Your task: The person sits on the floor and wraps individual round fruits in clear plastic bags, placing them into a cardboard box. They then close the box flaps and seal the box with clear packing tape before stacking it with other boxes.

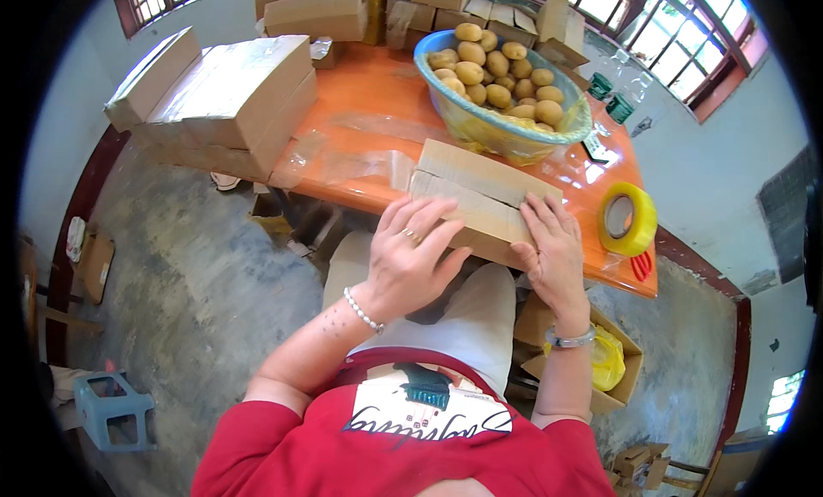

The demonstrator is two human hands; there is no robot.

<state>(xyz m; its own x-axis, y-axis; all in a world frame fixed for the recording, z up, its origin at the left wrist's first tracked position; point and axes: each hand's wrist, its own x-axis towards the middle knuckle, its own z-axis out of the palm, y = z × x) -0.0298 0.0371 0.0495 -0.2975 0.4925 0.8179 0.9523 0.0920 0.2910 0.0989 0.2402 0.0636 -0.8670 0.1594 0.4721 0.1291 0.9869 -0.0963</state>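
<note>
A flat cardboard box [479, 192] lies at the front edge of the orange table, its two long flaps folded down and a narrow gap between them. My right hand [551, 246] rests on the box's right end, fingers spread over the top and thumb on the near side. Over the left end is my left hand [415, 253], slightly blurred, its fingers apart; whether the fingertips touch the cardboard I cannot tell. To the right, a roll of yellow packing tape [628, 219] stands on the table with red-handled scissors [642, 265] partly under it.
A blue basin [443, 111] heaped with potatoes [498, 63] stands behind the box. Stacked cardboard boxes [225, 92] occupy the table's left end. Two plastic bottles [620, 108] and a phone-like dark object [595, 151] sit at right. An open carton [633, 362] is on the floor beside my legs.
</note>
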